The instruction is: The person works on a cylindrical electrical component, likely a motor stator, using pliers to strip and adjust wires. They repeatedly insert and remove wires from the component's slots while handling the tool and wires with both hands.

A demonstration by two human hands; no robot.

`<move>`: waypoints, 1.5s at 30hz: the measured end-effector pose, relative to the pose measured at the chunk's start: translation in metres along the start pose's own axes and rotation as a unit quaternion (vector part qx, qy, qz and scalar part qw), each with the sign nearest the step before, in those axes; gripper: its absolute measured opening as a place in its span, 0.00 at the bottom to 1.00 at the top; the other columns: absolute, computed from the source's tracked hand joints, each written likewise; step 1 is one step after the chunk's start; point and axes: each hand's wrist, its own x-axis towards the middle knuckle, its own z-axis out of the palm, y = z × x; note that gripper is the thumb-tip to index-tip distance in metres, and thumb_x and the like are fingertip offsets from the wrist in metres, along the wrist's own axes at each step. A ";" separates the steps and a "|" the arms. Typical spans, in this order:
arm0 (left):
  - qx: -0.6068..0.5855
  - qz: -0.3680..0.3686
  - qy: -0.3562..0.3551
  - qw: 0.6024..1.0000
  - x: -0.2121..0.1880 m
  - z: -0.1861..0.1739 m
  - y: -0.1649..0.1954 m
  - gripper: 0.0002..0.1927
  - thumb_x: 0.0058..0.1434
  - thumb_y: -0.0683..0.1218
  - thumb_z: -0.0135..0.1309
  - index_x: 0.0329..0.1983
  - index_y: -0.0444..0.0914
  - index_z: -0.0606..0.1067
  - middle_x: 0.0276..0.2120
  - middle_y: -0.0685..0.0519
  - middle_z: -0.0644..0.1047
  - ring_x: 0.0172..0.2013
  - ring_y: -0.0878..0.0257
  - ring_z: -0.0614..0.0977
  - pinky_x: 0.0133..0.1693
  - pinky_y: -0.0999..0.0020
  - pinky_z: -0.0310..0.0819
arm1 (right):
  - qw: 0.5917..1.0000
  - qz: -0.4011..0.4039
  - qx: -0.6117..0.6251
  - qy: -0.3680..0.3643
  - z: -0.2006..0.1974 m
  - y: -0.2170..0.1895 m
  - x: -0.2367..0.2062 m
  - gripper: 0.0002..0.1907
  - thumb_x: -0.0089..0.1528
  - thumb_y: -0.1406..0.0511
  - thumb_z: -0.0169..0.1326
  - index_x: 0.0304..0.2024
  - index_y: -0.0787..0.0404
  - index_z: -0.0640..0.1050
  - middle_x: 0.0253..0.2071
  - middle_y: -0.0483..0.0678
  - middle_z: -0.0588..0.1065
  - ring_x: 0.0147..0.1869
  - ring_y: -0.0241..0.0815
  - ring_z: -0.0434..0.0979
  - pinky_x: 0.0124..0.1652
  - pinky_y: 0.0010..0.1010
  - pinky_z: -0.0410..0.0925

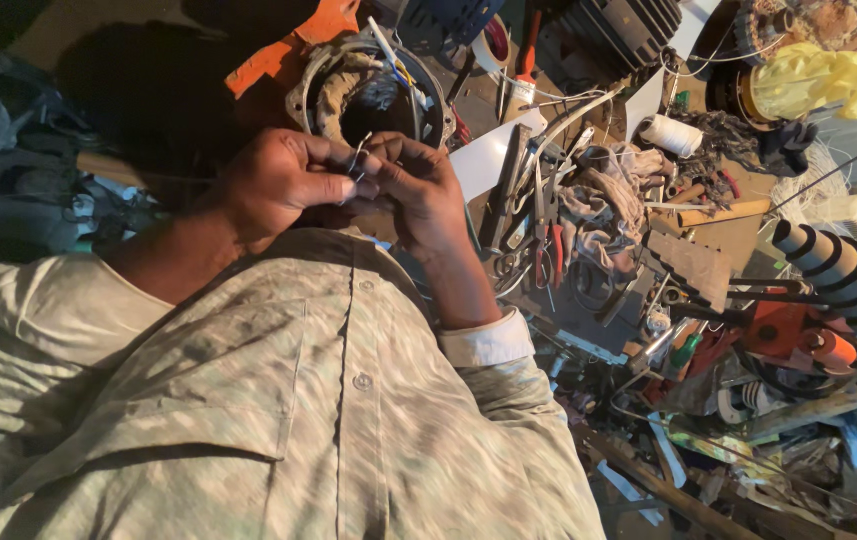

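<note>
1. A cluttered work surface [719,235] is seen across the right half of the view, strewn with tools, wires and scraps.
2. A pale, creased button-up shirt [279,400] fills the lower left of the view, its cuff rolled at the wrist.
3. A round metal motor housing with wound coils inside [369,95] is seen just above the hands, with an orange plastic piece [289,45] beside its upper left edge.
4. The left hand [284,180] is closed, its thumb and fingers pinched on a thin, bent silvery wire [359,160].
5. The right hand [424,185] is closed likewise, its fingertips pressed on the same wire, touching the left hand's fingertips.
6. A white spool of thread [671,135] lies well to the right, near a yellow crumpled cloth [814,80].
7. The wire is held between both hands, in front of the housing's lower rim.
</note>
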 end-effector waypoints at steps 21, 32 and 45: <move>0.327 -0.018 -0.082 0.941 -0.019 -0.013 0.057 0.13 0.55 0.40 0.60 0.43 0.32 0.84 0.32 0.50 0.85 0.32 0.67 0.82 0.36 0.68 0.77 | 0.920 -0.150 -0.339 -0.131 0.019 -0.014 -0.031 0.19 0.65 0.77 0.60 0.58 0.68 0.73 0.55 0.51 0.76 0.59 0.38 0.79 0.60 0.31 0.74; 0.211 -0.106 -0.084 0.968 -0.023 -0.010 0.066 0.15 0.60 0.40 0.51 0.48 0.31 0.81 0.36 0.47 0.86 0.34 0.63 0.87 0.34 0.68 0.80 | 0.922 -0.189 -0.334 -0.053 0.003 0.009 -0.025 0.04 0.65 0.78 0.58 0.41 0.69 0.76 0.40 0.46 0.77 0.45 0.31 0.76 0.46 0.24 0.70; 0.317 -0.030 -0.056 0.946 -0.025 -0.016 0.054 0.13 0.61 0.47 0.61 0.44 0.34 0.83 0.28 0.52 0.82 0.27 0.71 0.80 0.31 0.73 0.74 | 0.941 -0.169 -0.289 -0.058 0.007 0.009 -0.026 0.04 0.67 0.79 0.57 0.41 0.70 0.76 0.39 0.45 0.76 0.46 0.30 0.75 0.48 0.23 0.69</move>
